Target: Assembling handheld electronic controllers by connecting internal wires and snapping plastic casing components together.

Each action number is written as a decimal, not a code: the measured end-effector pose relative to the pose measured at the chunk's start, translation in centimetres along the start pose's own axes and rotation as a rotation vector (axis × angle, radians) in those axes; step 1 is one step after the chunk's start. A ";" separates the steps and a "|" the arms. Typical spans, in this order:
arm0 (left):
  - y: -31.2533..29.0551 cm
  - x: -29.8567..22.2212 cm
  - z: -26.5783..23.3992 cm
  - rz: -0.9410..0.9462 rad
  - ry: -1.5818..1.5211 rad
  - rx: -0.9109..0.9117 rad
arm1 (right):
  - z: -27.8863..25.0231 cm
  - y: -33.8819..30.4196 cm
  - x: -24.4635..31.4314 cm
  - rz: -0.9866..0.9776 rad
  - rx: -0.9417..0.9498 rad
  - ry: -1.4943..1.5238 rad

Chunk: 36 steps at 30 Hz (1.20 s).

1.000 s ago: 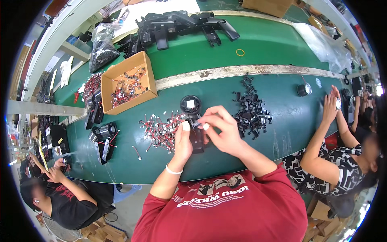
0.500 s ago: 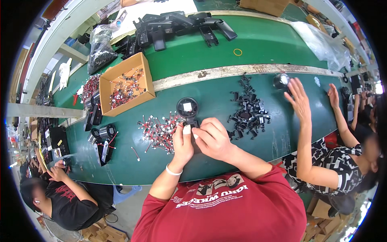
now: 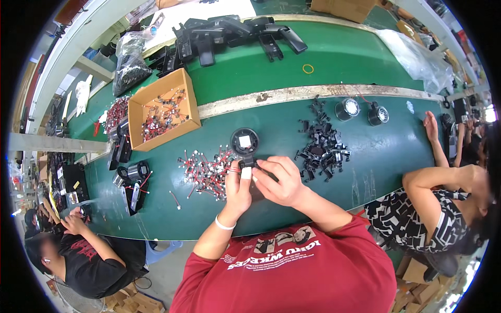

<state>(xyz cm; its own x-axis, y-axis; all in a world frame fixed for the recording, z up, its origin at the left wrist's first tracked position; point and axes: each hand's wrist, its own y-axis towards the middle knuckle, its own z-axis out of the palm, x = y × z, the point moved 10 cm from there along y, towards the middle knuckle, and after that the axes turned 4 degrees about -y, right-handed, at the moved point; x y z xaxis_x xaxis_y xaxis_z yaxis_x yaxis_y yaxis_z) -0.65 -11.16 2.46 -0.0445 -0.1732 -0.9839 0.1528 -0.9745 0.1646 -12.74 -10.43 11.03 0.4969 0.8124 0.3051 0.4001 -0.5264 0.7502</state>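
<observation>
A round black plastic housing (image 3: 244, 140) with a white square at its centre and a short stem stands up between my hands. My left hand (image 3: 238, 189) pinches the stem from the left, its thumb lying along it. My right hand (image 3: 281, 182) closes on the stem's right side with bent fingers; whether a small part sits in its fingertips is hidden. Just left of my hands spreads a pile of short red-and-black wires with white connectors (image 3: 204, 172). To the right lies a heap of small black plastic clips (image 3: 324, 146).
Beyond the wires stands a cardboard box (image 3: 175, 136) of more wires. Two black cylinders (image 3: 347, 109) rest at the far right, near a co-worker's bent arm (image 3: 417, 182). More black parts (image 3: 134, 195) lie left. A wooden strip (image 3: 282, 94) crosses the bench.
The co-worker on the right has let go of a cylinder and drawn a hand back toward their head; two cylinders now stand there. My hands and the housing have barely shifted.
</observation>
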 end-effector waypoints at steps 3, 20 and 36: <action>-0.2 2.2 -0.7 -0.155 -0.082 -0.071 | 0.7 0.8 -0.6 0.023 0.060 0.010; 0.0 1.0 -0.4 -0.102 -0.126 -0.042 | 0.5 1.3 -2.2 0.230 0.065 0.270; -1.4 -1.4 1.0 0.149 0.342 0.032 | 2.7 -1.8 -5.6 0.612 0.112 0.542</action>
<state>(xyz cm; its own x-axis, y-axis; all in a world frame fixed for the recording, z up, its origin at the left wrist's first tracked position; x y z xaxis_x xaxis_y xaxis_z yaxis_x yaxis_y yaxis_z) -1.77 -9.70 3.65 0.3095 -0.2605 -0.9145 0.1013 -0.9472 0.3041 -14.18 -14.73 6.42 0.2224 0.3671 0.9032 0.2676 -0.9138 0.3055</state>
